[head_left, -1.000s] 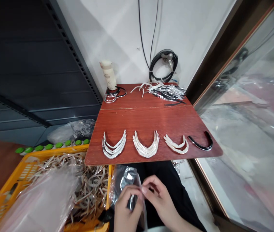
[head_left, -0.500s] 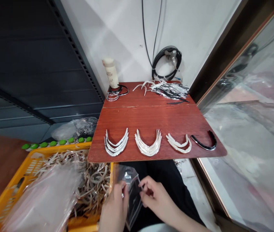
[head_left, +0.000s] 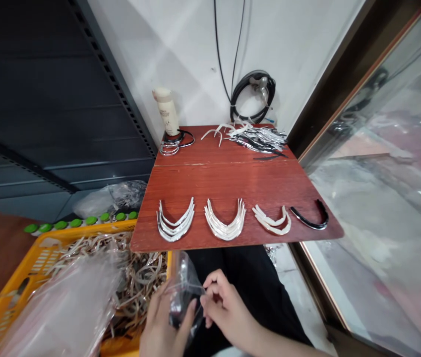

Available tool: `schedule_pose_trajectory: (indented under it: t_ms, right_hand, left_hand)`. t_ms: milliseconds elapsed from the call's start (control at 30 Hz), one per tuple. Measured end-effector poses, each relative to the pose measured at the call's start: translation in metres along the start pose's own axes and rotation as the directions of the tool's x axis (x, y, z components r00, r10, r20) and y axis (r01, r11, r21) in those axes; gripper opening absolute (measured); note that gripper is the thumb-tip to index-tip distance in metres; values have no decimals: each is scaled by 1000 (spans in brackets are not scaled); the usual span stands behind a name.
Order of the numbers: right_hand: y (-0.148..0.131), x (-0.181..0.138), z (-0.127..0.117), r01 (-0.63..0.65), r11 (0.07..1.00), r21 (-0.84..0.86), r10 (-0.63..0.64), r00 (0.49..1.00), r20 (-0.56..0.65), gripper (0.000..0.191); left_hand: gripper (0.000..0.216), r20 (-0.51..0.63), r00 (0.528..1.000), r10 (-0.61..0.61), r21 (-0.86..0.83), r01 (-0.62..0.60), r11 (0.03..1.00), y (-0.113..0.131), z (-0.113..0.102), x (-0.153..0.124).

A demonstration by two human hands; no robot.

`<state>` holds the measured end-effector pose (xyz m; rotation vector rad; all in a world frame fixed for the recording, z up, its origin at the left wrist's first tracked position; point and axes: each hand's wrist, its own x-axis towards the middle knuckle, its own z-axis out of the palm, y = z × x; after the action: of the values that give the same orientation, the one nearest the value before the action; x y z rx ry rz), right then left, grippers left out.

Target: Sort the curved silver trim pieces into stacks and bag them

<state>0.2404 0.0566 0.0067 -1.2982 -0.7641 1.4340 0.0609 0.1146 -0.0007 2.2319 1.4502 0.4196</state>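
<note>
Below the table edge, a clear plastic bag (head_left: pixel 184 275) is between my hands. My left hand (head_left: pixel 160 320) is closed around its left side, with the thumb across the front. At the bag's right edge, the fingertips of my right hand (head_left: pixel 227 307) pinch the plastic. On the red-brown table (head_left: pixel 217 178) above lie curved strips: a silver set (head_left: pixel 175 230), a pale set (head_left: pixel 225 228), a smaller pale group (head_left: pixel 273 225) and a black curved strip (head_left: pixel 312 223).
A yellow crate (head_left: pixel 39 258) at left holds many loose strips, with a stack of clear bags (head_left: pixel 65 302) on top. At the table's back are a cream bottle (head_left: pixel 167 114) and a heap of strips (head_left: pixel 260 139). A coiled black cable (head_left: pixel 234 94) hangs behind; a glass panel (head_left: pixel 381 198) flanks the right.
My left hand has shifted left and its grip has spread, thumb now across the bag. The bag has tilted and bunched. My right hand has moved slightly left, still at the bag's edge.
</note>
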Motion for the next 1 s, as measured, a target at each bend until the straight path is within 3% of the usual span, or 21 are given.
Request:
schedule_pose_trajectory:
  t_ms: [67,133,233,300,400,500,567,700,1000]
  right_hand:
    - [-4,-1,-5,30,995,-96,-26,999,36,19]
    - [-17,-1,-13,97,973,-211,-66,986,151,16]
    - [-45,2,-34,296,869,-396,-206,945,254,17]
    - [-65,9,-54,413,708,-572,-367,908,202,21]
    - [-86,25,-89,404,360,-841,-529,831,172,38]
    - [-95,41,-113,353,74,-933,-535,803,262,49]
    - [-95,47,-119,359,-22,-933,-498,805,321,43]
    - [-95,51,-117,389,-69,-919,-444,813,378,24]
    - [-105,66,-126,499,-127,-857,-303,803,512,16]
  left_hand:
    - [44,-38,999,16,71,-14,997,-14,-12,-3]
    - [43,-26,997,75,139,-71,988,-24,-22,-7]
    - [44,-53,989,137,250,-119,961,-25,-25,-9]
    - [43,-125,981,150,322,-103,941,-19,-17,-5]
    - [40,-173,964,200,403,-116,908,-8,3,5]
    - [36,-81,969,235,404,-184,896,-2,23,11]
    - [35,-57,975,217,374,-180,910,-1,34,12]
    - [33,-89,989,122,332,-86,939,-1,43,8]
    - [42,4,992,-129,250,124,960,6,23,15]
